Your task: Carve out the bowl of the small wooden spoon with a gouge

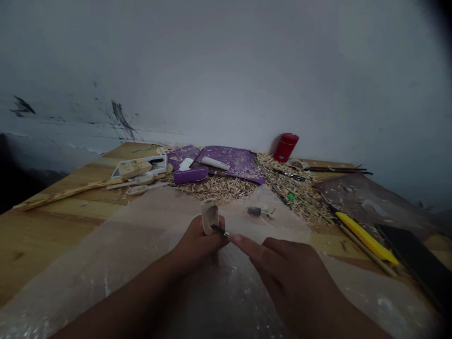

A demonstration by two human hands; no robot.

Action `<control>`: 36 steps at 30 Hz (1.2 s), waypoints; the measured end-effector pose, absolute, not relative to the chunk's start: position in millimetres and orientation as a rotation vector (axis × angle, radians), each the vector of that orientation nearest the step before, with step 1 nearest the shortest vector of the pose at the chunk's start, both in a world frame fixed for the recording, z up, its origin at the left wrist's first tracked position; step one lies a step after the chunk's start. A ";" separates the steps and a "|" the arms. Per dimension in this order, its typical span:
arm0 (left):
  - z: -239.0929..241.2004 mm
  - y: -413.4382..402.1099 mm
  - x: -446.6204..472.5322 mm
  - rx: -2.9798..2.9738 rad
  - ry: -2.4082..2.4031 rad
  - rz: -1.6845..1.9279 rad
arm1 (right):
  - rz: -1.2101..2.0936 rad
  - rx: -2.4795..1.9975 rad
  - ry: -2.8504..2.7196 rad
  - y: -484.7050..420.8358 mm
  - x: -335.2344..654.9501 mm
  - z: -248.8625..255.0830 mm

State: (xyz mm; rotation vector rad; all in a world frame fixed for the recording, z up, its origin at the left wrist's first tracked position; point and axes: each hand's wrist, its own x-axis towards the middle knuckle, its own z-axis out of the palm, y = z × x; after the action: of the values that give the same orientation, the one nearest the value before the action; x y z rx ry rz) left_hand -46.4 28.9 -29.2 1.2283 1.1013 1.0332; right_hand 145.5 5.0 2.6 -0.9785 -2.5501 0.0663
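My left hand (197,241) is wrapped round a roughly carved wooden spoon (209,212), holding it upright. A scooped hollow shows in its upper end, and a narrower part runs down below my fist. My right hand (286,268) grips a small carving knife (223,231), index finger stretched along it. The knife's dark blade lies at the lower edge of the hollow, close to my left thumb; its handle is hidden in my palm. Beyond my hands, a short tool with a dark handle (254,211) lies on the plastic sheet (141,235).
Wood shavings (222,188) heap around a purple mat (229,157) and purple roll (191,175). A white tray (165,165) holds a wood block (134,168). A red can (286,147) stands by the wall. A yellow utility knife (367,238) and dark flat slab (413,259) lie right.
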 end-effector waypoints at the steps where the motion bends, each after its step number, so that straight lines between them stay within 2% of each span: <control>1: -29.1 29.2 -46.1 1.242 1.092 1.040 | 0.045 -1.002 -2.554 3.5 144.9 2.0; 6: -27.2 27.4 -43.0 1.194 1.094 1.017 | 0.161 -1.093 -2.499 -0.7 144.8 1.3; 11: -26.0 19.1 -31.6 1.072 1.295 0.991 | 0.268 -1.072 -2.451 -6.7 140.6 6.8; 17: -20.6 12.0 -15.9 0.862 1.392 1.116 | -0.027 -0.998 -2.410 -10.3 130.3 -10.9; 20: -20.7 11.4 -17.4 0.845 1.356 1.150 | -0.049 -0.984 -2.387 -9.9 126.6 -21.3; 25: -25.4 8.9 -18.9 0.859 1.313 1.160 | 0.063 -0.965 -2.315 -8.6 119.8 -30.4; 28: -28.6 8.5 -16.1 0.812 1.307 1.126 | 0.241 -0.956 -2.229 -7.4 116.9 -31.1; 32: -29.2 15.2 -20.1 0.790 1.232 1.104 | 0.501 -0.967 -2.087 -2.0 123.4 -22.3; 36: -25.7 23.2 -34.7 0.914 1.156 1.126 | 0.544 -0.968 -2.098 5.3 138.4 -7.9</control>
State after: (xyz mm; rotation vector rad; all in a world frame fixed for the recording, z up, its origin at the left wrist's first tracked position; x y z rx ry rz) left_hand -34.7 23.2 -25.7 0.9139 1.1565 1.1264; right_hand 138.4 5.3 -7.9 -0.9680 -2.0977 0.5440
